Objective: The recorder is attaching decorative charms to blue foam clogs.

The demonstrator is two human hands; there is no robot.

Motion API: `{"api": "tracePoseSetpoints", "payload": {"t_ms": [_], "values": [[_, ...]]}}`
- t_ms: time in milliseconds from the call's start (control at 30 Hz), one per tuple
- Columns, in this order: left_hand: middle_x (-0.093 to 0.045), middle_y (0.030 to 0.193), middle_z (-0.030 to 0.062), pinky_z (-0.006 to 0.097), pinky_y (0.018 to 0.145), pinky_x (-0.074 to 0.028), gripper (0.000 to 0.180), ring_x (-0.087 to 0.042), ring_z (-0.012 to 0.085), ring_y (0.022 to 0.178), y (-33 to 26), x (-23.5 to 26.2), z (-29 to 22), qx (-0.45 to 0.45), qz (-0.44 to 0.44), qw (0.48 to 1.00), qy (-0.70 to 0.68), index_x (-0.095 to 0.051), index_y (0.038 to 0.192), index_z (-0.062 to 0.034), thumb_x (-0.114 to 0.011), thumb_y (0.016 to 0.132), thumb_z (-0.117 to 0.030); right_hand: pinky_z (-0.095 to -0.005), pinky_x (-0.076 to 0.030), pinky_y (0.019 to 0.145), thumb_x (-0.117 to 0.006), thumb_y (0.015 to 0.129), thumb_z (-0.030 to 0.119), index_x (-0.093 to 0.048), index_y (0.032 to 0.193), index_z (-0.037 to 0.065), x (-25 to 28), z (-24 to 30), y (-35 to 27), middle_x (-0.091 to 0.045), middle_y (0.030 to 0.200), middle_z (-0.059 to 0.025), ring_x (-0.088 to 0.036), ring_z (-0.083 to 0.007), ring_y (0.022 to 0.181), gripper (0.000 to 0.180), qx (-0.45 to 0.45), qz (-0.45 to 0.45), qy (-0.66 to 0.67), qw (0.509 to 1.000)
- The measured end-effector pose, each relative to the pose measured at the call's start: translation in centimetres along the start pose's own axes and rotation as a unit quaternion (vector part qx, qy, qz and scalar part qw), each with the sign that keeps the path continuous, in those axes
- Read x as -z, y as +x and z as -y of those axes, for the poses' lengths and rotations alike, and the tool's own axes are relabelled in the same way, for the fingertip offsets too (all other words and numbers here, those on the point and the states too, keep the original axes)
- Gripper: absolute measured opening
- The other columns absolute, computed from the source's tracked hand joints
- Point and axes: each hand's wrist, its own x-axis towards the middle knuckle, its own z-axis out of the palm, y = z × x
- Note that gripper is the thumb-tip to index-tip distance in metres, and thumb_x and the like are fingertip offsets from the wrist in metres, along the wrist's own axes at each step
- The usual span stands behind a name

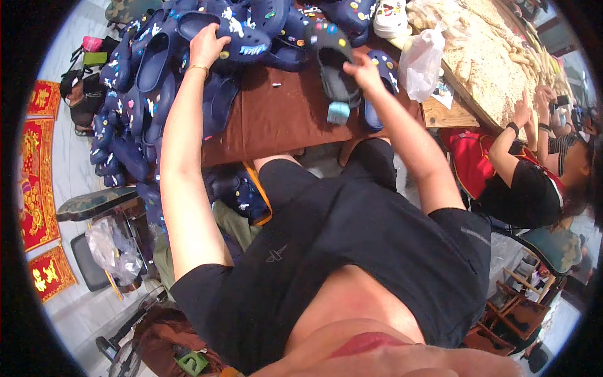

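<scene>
Black-shirted torso (352, 251) fills the near view, both arms reaching up to a brown table (276, 113).
Navy clogs (125, 113) heap from 9 to 12 o'clock; the left hand (207, 44) lies on one navy clog (239, 38), fingers curled over its rim. Toward 1 o'clock, the right hand (361, 68) pinches a grey clog (336, 69) at its opening. Below it stands a small blue block (338, 113); a white plastic bag (421, 63) lies right.

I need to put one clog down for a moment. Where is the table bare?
The brown tabletop is bare between the left hand and right hand, apart from a small blue block. Navy clogs crowd the left and far edges.
</scene>
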Motion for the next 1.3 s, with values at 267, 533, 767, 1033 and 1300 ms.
{"api": "tracePoseSetpoints", "payload": {"t_ms": [267, 533, 767, 1033, 1300], "values": [[-0.061, 0.069, 0.0108, 0.031, 0.061, -0.044, 0.041, -0.058, 0.0171, 0.064, -5.4, 5.0, -9.0, 0.146, 0.097, 0.977, -0.125, -0.060, 0.079, 0.0011, -0.073, 0.068, -0.037, -0.0316, -0.045, 0.076, -0.063, 0.081, 0.025, -0.051, 0.117, 0.000, -1.5, 8.7, 14.9, -0.062, 0.096, -0.0107, -0.056, -0.0176, 0.086, 0.046, 0.137, -0.058, 0.079, 0.986], [-0.056, 0.068, 0.0059, 0.029, 0.052, -0.043, 0.026, -0.053, 0.0129, 0.059, -17.7, -4.7, -9.8, 0.384, 0.058, 0.809, -0.440, -0.056, 0.074, 0.0022, -0.072, 0.071, -0.018, -0.0405, -0.048, 0.080, -0.065, 0.070, 0.034, -0.066, 0.092, 0.011, -1.9, -3.8, 6.4, -0.065, 0.094, -0.0136, -0.060, -0.0319, 0.092, 0.032, 0.083, 0.102, -0.486, 0.864], [-0.062, 0.091, 0.0123, 0.029, 0.069, -0.049, 0.020, -0.061, 0.0183, 0.077, -20.4, -9.4, -13.9, 0.443, 0.000, 0.595, -0.670, -0.053, 0.096, 0.0051, -0.060, 0.079, -0.001, -0.0442, -0.048, 0.078, -0.063, 0.074, 0.030, -0.058, 0.098, 0.005, -4.0, -5.7, 1.7, -0.061, 0.097, -0.0183, -0.060, -0.0326, 0.092, 0.035, 0.086, -0.016, -0.567, 0.819], [-0.059, 0.102, 0.0082, 0.027, 0.078, -0.045, 0.033, -0.058, 0.0152, 0.089, -20.5, -10.5, -16.4, 0.364, 0.105, 0.656, -0.653, -0.053, 0.107, 0.0012, -0.064, 0.079, -0.013, -0.0446, -0.047, 0.078, -0.063, 0.074, 0.019, -0.055, 0.100, 0.006, -4.3, -6.7, 1.2, -0.059, 0.102, -0.0168, -0.059, -0.0325, 0.092, 0.030, 0.083, -0.037, -0.532, 0.842], [-0.061, 0.092, 0.0034, 0.022, 0.071, -0.044, 0.024, -0.056, 0.0102, 0.080, -21.7, -10.2, -15.5, 0.419, 0.109, 0.613, -0.661, -0.060, 0.095, 0.0001, -0.059, 0.085, -0.021, -0.0347, -0.049, 0.065, -0.071, 0.068, 0.020, -0.065, 0.080, 0.004, -5.2, -4.9, -3.5, -0.065, 0.073, -0.0115, -0.063, -0.0265, 0.068, 0.021, 0.156, -0.007, -0.284, 0.946]]}}
